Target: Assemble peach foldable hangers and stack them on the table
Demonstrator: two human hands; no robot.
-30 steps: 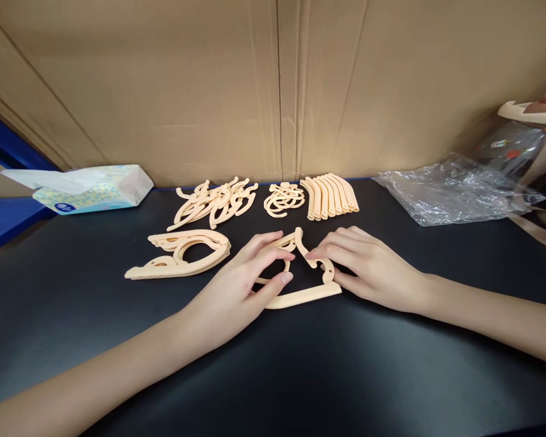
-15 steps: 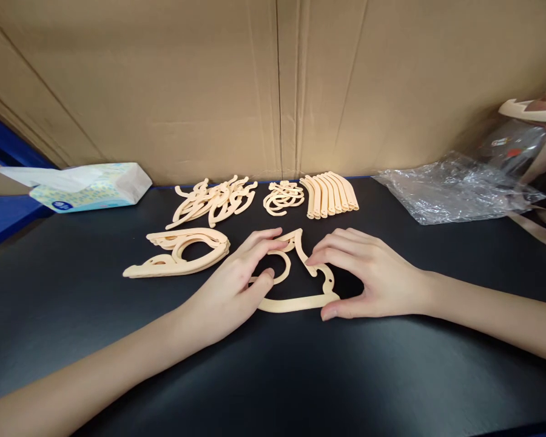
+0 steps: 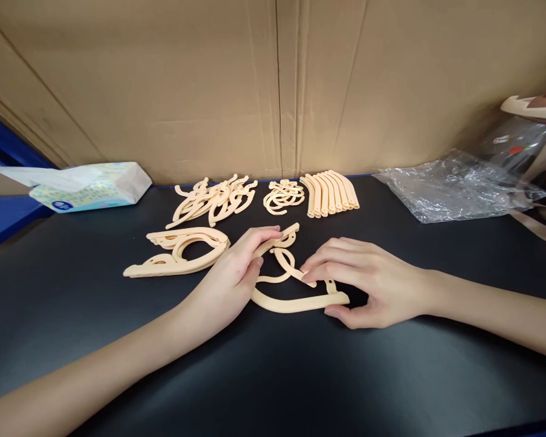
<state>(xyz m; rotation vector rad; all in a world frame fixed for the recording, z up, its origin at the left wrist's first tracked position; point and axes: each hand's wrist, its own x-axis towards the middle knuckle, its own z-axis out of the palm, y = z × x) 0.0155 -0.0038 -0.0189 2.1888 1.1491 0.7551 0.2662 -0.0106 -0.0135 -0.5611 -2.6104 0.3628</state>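
Between my hands, at the centre of the black table, are the cream plastic parts of a jointed frame (image 3: 295, 304), with a long curved arm along its near side. My left hand (image 3: 236, 273) grips its left part between thumb and fingers; the palm hides some of it. A short curved piece (image 3: 292, 267) lies across the middle, its lower end under the fingertips of my right hand (image 3: 364, 282). The right thumb is by the right end of the long arm. Folded cream frames (image 3: 200, 264) rest in a stack left of my left hand.
Along the back lie loose cream arms (image 3: 213, 200), a pile of small hooks (image 3: 283, 197) and a row of curved bars (image 3: 331, 194). A tissue pack (image 3: 91, 187) is at the back left, clear plastic bags (image 3: 455, 188) at the back right. Cardboard (image 3: 164, 91) stands behind.
The short curved piece has swung down and left under my right fingertips. The upper arm has tilted in my left hand, and the near arm's right end has shifted right.
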